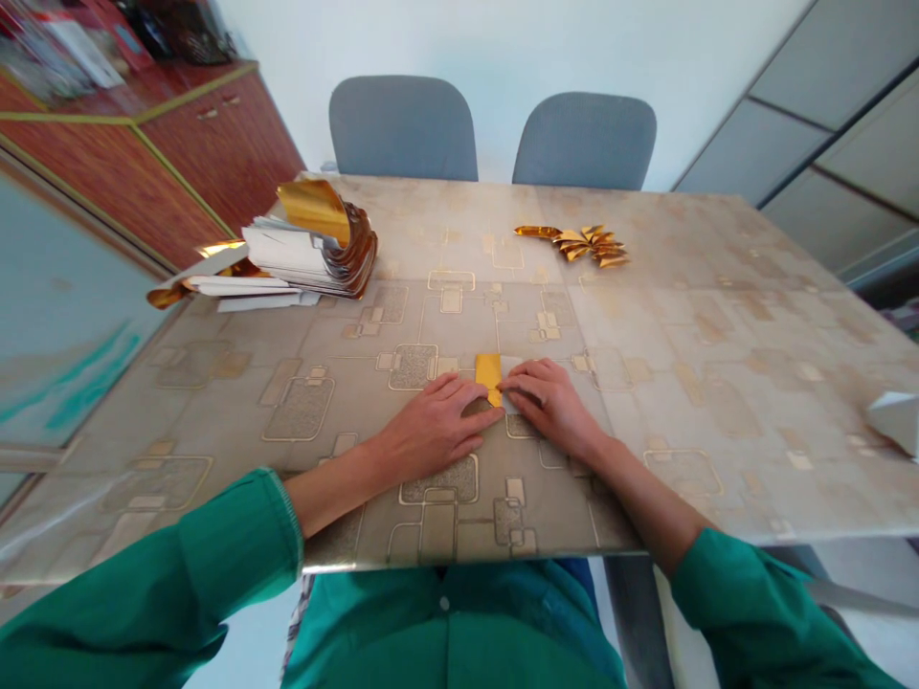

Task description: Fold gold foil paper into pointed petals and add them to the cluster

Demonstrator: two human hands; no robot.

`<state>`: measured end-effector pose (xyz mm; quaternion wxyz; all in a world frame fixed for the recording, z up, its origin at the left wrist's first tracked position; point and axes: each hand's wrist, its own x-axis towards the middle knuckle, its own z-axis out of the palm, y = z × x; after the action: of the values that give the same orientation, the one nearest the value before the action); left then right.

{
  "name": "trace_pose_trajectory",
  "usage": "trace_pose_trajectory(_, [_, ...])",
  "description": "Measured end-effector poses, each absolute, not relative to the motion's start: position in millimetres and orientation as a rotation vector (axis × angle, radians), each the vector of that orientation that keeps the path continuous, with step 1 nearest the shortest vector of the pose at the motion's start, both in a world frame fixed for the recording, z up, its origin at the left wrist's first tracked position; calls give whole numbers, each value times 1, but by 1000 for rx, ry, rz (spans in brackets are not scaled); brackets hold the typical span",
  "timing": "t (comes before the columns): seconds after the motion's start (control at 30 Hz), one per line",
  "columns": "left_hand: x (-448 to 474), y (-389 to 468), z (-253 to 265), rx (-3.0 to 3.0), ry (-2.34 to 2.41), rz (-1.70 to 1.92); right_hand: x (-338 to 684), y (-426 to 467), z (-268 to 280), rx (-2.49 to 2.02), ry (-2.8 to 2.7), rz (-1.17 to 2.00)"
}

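Note:
A small sheet of gold foil paper (488,369) with a white side lies on the table between my hands, partly folded over at its near end. My left hand (439,428) comes from the left, its fingertips and thumb gripping the paper's lower left edge against the tabletop. From the right, my right hand (549,407) pinches the paper's folded part, and its fingers cover some of the white side. The exact fold under the fingertips is hidden.
A thick stack of gold and white paper sheets (287,254) stands at the back left. Folded gold paper pieces (589,246) lie at the back right. A white object (896,421) sits at the right edge. Two grey chairs (403,129) stand behind the patterned table (667,335).

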<state>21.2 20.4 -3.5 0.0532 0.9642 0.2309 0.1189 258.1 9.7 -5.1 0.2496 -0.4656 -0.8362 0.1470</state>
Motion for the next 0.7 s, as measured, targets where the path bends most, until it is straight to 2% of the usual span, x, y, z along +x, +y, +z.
trace_pose_trajectory(0.13, [14,35,-2,2946,617,357,275,10,3,-1075,-2448,428])
trace_pose_trajectory(0.4, [17,48,-5,2833,450,491,272,11,7,-1070,-2570,322])
trace_pose_trajectory(0.7, [38,44,-5,2846,752,570,274,28,9,-873,-2681,166])
